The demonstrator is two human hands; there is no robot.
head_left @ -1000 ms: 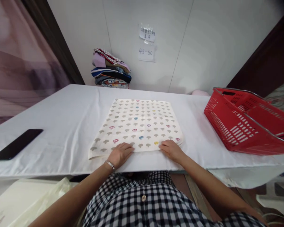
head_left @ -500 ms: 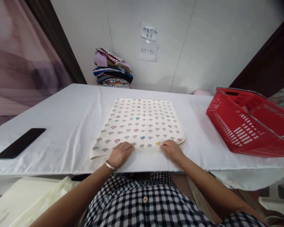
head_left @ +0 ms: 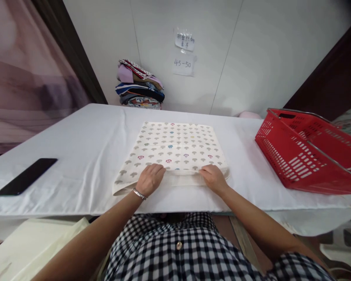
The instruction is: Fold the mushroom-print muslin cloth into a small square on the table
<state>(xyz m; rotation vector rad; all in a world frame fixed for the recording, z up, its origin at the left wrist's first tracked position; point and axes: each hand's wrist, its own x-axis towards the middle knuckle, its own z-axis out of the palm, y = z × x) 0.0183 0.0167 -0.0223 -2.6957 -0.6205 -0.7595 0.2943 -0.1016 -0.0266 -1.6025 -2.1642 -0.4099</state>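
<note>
A folded cream cloth (head_left: 175, 150) printed with small mushrooms lies in the middle of the white-covered table. My left hand (head_left: 150, 178) pinches the near edge of its top layer, left of centre. On the same edge, right of centre, my right hand (head_left: 214, 178) is also closed on the cloth. Between the hands the edge is lifted a little, and a plain pale layer shows beneath. The near left corner stands slightly apart from the layers under it. My thumbs are hidden behind the raised edge or the fingers.
A red plastic basket (head_left: 307, 156) with metal handles stands at the table's right. A black phone-like slab (head_left: 26, 176) lies at the left on the white tablecloth (head_left: 84, 156). Folded fabrics (head_left: 140, 86) are stacked by the back wall, below paper signs (head_left: 183, 63).
Both hands have moved slightly up and away from me, raising the near edge of the cloth's top layer. The pale layer underneath now shows.
</note>
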